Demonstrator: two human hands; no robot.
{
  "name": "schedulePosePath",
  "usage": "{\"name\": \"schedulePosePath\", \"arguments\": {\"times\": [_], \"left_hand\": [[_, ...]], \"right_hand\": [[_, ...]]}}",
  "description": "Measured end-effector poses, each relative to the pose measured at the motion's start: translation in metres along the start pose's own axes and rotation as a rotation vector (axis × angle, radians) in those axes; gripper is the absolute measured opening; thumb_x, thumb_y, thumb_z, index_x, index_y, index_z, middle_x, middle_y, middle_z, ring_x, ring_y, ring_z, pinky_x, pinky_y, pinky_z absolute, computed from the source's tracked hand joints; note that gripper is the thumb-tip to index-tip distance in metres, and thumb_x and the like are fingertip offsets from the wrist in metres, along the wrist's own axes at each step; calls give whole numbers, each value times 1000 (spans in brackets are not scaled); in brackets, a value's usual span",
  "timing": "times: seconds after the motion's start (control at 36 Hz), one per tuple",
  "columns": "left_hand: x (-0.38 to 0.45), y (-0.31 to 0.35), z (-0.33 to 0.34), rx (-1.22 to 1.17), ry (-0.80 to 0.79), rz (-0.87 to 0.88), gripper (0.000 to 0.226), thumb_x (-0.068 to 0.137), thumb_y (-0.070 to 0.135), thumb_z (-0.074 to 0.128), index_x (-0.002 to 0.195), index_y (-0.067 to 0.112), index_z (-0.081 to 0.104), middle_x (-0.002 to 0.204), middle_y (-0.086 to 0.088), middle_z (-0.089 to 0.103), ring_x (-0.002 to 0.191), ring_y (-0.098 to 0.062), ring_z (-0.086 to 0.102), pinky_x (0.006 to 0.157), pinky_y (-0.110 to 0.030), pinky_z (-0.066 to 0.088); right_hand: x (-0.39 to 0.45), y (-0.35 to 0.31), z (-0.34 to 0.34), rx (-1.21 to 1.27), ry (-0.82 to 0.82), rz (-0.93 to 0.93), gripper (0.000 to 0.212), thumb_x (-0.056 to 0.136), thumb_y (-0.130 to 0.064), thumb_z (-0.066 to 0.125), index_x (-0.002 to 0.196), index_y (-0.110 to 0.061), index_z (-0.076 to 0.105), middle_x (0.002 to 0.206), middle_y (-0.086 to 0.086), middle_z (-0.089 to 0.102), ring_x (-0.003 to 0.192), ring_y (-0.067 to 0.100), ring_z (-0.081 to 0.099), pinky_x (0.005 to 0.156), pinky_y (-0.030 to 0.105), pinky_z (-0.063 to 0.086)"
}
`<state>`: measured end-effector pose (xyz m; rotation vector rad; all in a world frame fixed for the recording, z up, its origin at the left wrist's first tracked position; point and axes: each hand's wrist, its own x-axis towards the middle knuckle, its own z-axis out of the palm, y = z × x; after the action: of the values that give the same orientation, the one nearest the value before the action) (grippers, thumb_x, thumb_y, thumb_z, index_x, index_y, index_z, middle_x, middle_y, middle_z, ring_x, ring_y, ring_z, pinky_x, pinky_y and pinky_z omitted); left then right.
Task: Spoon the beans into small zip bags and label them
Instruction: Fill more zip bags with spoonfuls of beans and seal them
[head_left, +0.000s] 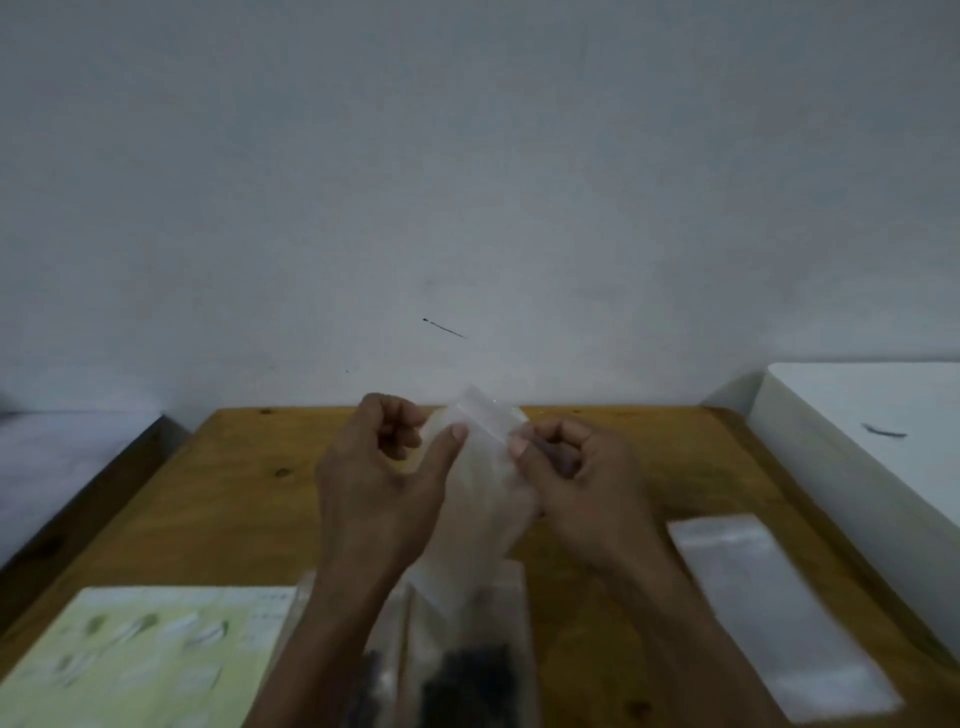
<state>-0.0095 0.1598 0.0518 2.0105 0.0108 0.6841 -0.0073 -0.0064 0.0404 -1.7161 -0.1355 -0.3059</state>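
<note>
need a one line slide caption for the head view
Both hands, left hand and right hand, pinch the top of a small clear zip bag above a wooden table.

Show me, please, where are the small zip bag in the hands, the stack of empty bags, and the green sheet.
small zip bag (480, 467): head view, middle of its clear film between the hands.
stack of empty bags (769, 608): head view, centre of the top bag.
green sheet (145, 660): head view, middle of its printed face.
</note>
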Motion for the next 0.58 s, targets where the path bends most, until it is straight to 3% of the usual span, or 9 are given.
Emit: {"name": "schedulePosePath", "arguments": {"times": [0.08, 0.17, 0.22, 0.28, 0.44, 0.53, 0.58], "left_hand": [[-3, 2, -3, -239, -102, -127, 32, 77, 46, 76, 81, 16, 65, 74, -2, 68, 70, -14, 64, 59, -25, 52], [-3, -1, -4, -410, -181, -265, 41, 80, 50, 70, 84, 9, 68, 81, -8, 72, 82, -25, 71, 76, -43, 61], [-2, -6, -6, -448, -181, -293, 37, 81, 49, 70, 83, 12, 69, 84, -9, 73, 87, -29, 71, 83, -52, 59], [-1, -9, -9, -496, -216, -305, 31, 82, 47, 69, 80, 16, 71, 86, -10, 74, 90, -30, 71, 87, -53, 58], [-2, -11, -13, -513, -278, -266, 24, 83, 41, 67, 79, 18, 74, 87, -13, 72, 94, -35, 68, 90, -53, 56], [-3, -11, -13, -423, -300, -203, 22, 91, 32, 64, 77, 18, 72, 82, -11, 71, 90, -34, 67, 89, -56, 54], [-4, -9, -11, -349, -308, -166, 23, 94, 29, 61, 78, 15, 71, 80, -8, 70, 86, -29, 67, 85, -56, 55]], "right_hand": [[-3, -2, 21, 25, -81, -63, 5, 91, -20, 71, 89, -25, 72, 90, -4, 76, 86, 11, 73, 66, 27, 59], [-7, -6, 31, 126, -207, -59, 5, 91, -19, 70, 95, -22, 73, 93, -2, 77, 89, 12, 73, 72, 26, 57], [-8, -9, 34, 167, -241, -20, 9, 91, -18, 70, 98, -21, 74, 95, -2, 77, 92, 15, 73, 77, 33, 60], [-8, -11, 34, 196, -250, 42, 12, 90, -21, 69, 101, -19, 74, 96, -2, 77, 93, 16, 73, 76, 38, 62], [-4, -14, 29, 271, -260, 143, 16, 91, -15, 68, 105, -14, 75, 98, 0, 77, 92, 14, 73, 72, 29, 59], [-3, -11, 27, 117, -210, 69, 14, 93, -14, 66, 101, -21, 76, 96, -5, 77, 92, 11, 72, 75, 29, 60], [-4, -11, 29, -70, -183, -62, 14, 94, -16, 66, 96, -27, 74, 91, -13, 75, 90, 1, 69, 74, 20, 57]]}}
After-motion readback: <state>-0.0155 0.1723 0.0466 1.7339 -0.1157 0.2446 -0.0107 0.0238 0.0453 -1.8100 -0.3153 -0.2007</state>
